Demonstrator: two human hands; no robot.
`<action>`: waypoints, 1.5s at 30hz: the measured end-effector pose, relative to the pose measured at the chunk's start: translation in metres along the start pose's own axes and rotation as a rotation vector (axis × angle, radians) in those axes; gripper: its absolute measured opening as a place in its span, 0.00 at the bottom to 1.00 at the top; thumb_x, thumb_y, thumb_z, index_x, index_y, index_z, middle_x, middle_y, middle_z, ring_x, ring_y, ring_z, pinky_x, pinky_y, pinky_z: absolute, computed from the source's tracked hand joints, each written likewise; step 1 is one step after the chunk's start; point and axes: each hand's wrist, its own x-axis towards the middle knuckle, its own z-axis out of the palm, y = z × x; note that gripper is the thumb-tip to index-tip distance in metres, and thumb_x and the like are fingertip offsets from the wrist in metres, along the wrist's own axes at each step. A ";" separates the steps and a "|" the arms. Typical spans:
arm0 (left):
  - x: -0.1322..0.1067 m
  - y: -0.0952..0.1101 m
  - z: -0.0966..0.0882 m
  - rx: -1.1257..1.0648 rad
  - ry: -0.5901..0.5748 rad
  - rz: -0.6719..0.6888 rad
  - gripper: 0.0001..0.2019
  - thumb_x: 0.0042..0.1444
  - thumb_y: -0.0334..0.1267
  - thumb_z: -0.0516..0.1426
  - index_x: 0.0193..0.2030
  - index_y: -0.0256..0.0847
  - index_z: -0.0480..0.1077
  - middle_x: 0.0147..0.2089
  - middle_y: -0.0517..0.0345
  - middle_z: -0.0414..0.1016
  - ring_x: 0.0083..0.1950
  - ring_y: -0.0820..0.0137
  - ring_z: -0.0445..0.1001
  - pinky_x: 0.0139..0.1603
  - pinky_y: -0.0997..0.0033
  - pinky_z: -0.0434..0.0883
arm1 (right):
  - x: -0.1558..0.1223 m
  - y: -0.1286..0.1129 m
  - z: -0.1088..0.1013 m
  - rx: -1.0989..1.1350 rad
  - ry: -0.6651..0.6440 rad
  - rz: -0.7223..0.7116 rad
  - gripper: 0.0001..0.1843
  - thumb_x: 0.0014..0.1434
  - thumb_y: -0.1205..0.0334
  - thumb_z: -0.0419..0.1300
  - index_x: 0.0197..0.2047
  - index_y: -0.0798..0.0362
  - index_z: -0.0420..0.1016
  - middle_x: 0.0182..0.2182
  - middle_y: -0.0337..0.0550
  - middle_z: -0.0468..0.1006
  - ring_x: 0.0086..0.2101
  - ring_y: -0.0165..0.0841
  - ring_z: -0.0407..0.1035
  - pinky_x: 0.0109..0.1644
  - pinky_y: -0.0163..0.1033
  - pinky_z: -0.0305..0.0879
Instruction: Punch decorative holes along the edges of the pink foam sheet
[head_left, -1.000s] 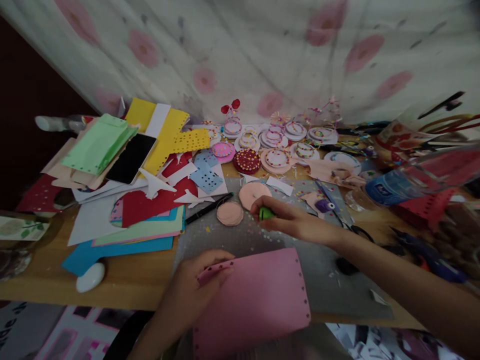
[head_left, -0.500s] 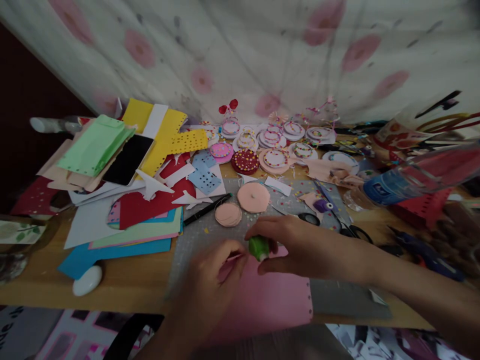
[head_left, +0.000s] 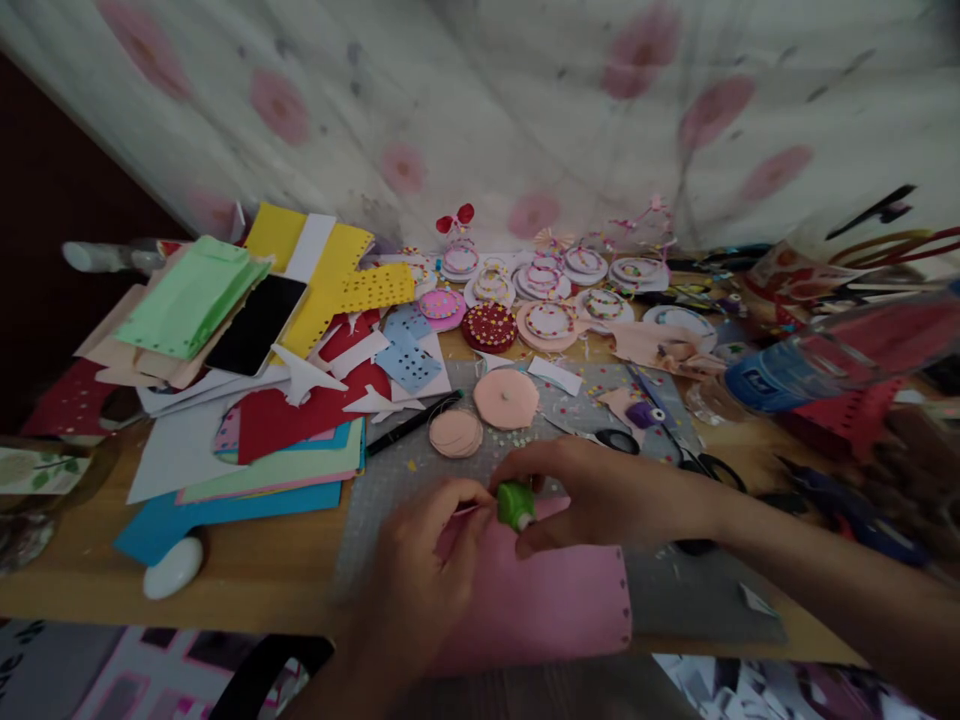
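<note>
My right hand (head_left: 577,500) is closed around a small green paper punch (head_left: 515,506), with the fingers above it and the thumb below. Just left of it, my left hand (head_left: 431,550) pinches the edge of a pink sheet (head_left: 547,600). Small dark marks like punched holes run along the sheet's right edge. The sheet lies low over a grey cutting mat (head_left: 675,600), and its left part is hidden by my left hand and forearm. Beyond my hands lie a pale peach disc (head_left: 506,398) and a smaller stack of peach circles (head_left: 455,432).
Scissors (head_left: 619,440), a purple bird-like figure (head_left: 643,414) and a black pen (head_left: 412,424) lie around the mat. Left are coloured papers (head_left: 285,410) and a phone (head_left: 257,324). A tilted bottle (head_left: 780,375) is right. Beaded round pieces (head_left: 489,326) line the back.
My hands keep nearly the same place, the punch slightly shifted and turned. The pink sheet's right edge has moved a little to the right, and small pale bits now show below the peach disc.
</note>
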 end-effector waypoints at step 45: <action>0.035 -0.041 0.010 -0.023 -0.493 -0.023 0.21 0.47 0.40 0.65 0.49 0.40 0.69 0.46 0.53 0.78 0.46 0.59 0.76 0.45 0.66 0.70 | 0.033 0.039 0.038 -0.261 0.121 -0.130 0.07 0.51 0.67 0.59 0.36 0.54 0.75 0.28 0.42 0.78 0.27 0.31 0.68 0.27 0.32 0.52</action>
